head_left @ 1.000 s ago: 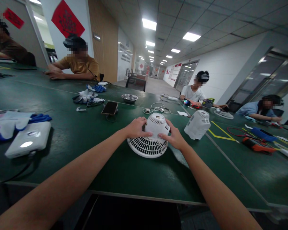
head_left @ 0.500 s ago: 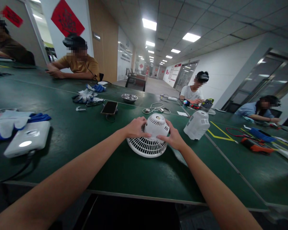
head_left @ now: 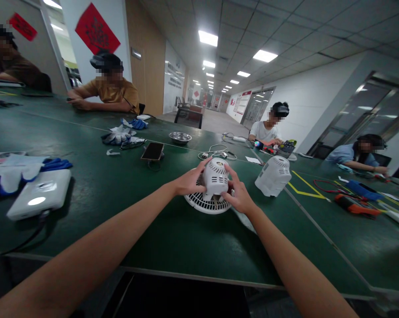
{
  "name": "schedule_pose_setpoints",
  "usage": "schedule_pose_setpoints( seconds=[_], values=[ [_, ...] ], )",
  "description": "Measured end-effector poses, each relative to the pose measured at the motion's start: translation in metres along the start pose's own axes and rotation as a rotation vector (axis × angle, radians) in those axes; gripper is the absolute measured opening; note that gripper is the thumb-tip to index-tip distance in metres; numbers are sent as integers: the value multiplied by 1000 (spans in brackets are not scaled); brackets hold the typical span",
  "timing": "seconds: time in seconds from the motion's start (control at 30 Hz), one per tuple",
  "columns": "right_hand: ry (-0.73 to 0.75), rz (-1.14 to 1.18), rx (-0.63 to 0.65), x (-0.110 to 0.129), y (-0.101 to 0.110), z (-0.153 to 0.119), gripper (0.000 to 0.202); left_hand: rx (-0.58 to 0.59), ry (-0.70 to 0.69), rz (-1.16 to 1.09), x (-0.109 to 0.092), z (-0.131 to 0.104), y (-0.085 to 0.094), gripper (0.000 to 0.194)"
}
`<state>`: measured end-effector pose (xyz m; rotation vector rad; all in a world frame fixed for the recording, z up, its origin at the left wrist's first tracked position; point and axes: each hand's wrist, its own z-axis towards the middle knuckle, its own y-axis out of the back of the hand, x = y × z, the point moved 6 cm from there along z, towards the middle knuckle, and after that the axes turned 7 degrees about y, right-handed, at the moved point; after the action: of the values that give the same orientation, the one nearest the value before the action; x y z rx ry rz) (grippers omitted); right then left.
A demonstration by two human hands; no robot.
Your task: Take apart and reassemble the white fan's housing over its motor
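Note:
A white vented fan motor cover [head_left: 215,179] is gripped between my two hands. My left hand [head_left: 194,180] curls around its left side, and my right hand [head_left: 236,190] holds the right side, thumbs at the lower edge. Beneath it lies a round white fan grille [head_left: 208,209] on the green table. Under the cover's near edge some inner parts show, too small to name. To the right stands another white plastic housing [head_left: 274,176] with slots in its top. A pale strip [head_left: 247,221] shows on the table below my right wrist.
Behind the grille lie a white cable [head_left: 219,152] and a steel bowl [head_left: 180,138]. A phone [head_left: 152,151], gloves [head_left: 119,137] and a white power bank [head_left: 42,194] are on the left. An orange multimeter [head_left: 356,206] lies right. Several people sit around the table.
Between my hands the motor cover has turned, so its slotted side faces me and a gap shows at its near edge. The grille has shifted slightly, and my fingers have changed position.

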<state>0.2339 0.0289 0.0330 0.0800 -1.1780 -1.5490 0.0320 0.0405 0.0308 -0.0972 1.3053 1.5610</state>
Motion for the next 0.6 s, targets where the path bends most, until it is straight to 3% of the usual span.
schedule_pose_setpoints(
  seconds=[0.17,0.43,0.6],
  values=[
    [-33,52,13,1,-2,1,99,-52,-54,56,-9,-1,-5,131],
    [-74,81,15,12,-4,4,102,-92,-33,60,-16,1,-1,109],
    [-100,58,22,9,-4,4,100,-88,-12,63,-12,1,1,106]
  ],
)
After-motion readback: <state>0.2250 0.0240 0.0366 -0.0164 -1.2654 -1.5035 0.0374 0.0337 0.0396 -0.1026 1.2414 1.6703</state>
